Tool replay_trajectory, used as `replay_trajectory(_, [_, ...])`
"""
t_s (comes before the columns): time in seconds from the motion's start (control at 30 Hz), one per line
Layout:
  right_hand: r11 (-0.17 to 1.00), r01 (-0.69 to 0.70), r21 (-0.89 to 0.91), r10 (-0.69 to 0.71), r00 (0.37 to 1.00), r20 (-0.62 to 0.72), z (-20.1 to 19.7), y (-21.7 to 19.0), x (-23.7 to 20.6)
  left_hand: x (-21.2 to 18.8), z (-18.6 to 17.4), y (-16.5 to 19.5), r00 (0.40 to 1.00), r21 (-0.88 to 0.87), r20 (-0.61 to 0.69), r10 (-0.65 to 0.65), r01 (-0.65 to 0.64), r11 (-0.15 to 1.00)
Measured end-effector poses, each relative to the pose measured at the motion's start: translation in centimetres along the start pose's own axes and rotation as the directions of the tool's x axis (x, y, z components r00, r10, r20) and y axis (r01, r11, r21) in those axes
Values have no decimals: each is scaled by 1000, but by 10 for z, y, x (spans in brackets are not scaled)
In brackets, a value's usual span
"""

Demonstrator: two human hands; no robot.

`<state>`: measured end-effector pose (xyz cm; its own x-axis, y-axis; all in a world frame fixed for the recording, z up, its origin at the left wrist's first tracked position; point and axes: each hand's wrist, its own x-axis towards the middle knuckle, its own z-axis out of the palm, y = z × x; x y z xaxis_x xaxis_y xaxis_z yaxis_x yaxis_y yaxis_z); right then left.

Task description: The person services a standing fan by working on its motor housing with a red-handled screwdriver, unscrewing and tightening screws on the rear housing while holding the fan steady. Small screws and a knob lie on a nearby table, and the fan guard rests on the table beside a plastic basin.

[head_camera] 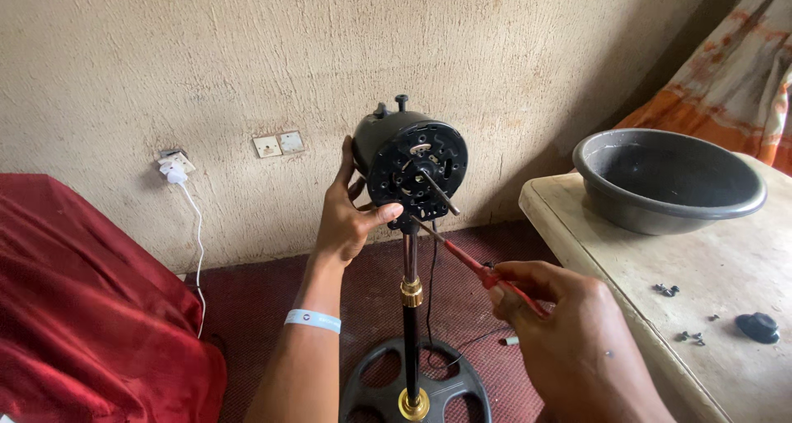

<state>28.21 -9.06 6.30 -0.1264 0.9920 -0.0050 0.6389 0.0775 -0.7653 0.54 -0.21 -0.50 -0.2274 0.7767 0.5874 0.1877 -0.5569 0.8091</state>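
At the centre of the frame a black fan motor housing (410, 161) sits atop a thin pole (410, 307), its bare shaft pointing toward the camera; the left hand (345, 217) grips the housing from its left side, thumb pressed against the lower edge, a pale wristband (313, 320) on the forearm below; the right hand (569, 332), lower right, is closed around a red-handled screwdriver (478, 266) — its tip reaches the underside of the housing; the pole runs down to a round black base (417, 386) at the bottom edge; at right, a table (660, 266) carries a grey basin (668, 180), small dark screws (667, 290) and a black knob (757, 326); red cloth (91, 307) fills the lower left — a white charger (174, 172) hangs on the wall above it.
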Motion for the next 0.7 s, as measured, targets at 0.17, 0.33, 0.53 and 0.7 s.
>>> replay_trajectory(0.17, [999,-22,49,22,1000,2,-12,8,6,-3,-1,4,1000,-45,25,-15,16,999])
replay_trajectory(0.33, [996,-85,-2,85,996,9,-24,17,12,-14,5,9,998,116,-38,54,-49,992])
replay_trajectory(0.53, [993,-115,-37,114,992,-47,-34,30,21,-67,54,-16,898,-40,-427,-108,101,994])
replay_trajectory(0.7, [992,28,124,-9,988,-151,-45,51,19,-92,113,-47,786,-49,-581,-210,224,973])
